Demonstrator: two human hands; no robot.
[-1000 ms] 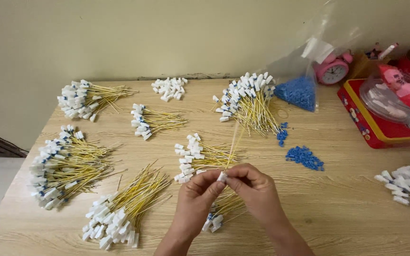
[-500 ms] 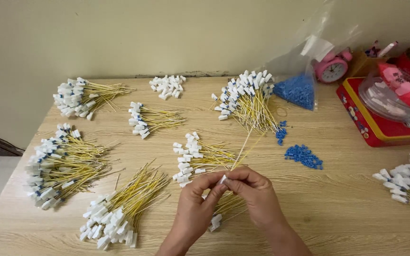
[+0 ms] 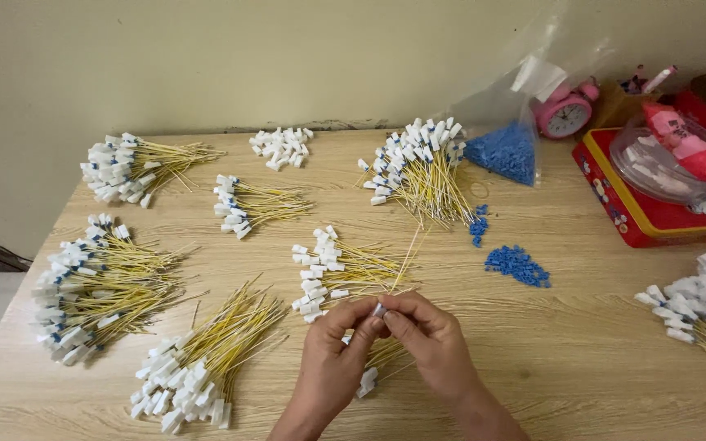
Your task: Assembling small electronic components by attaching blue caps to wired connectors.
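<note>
Yellow wire [image 3: 406,260], tipped by a small white connector [image 3: 379,309], stays pinched between left hand [image 3: 332,367] and right hand [image 3: 435,347], drawn nearer than a second ago (just below the central bundle [image 3: 341,273]); assembly continues.

My hands [image 3: 382,343] sit a little lower and closer to me than a second ago. The white cap [image 3: 379,310] is now nearly hidden between my fingertips, and the yellow wire [image 3: 406,260] slants up from them.

wooden table [image 3: 598,359], yellow wire bundles [image 3: 100,286], perhaps blue beads [image 3: 517,265]
</note>
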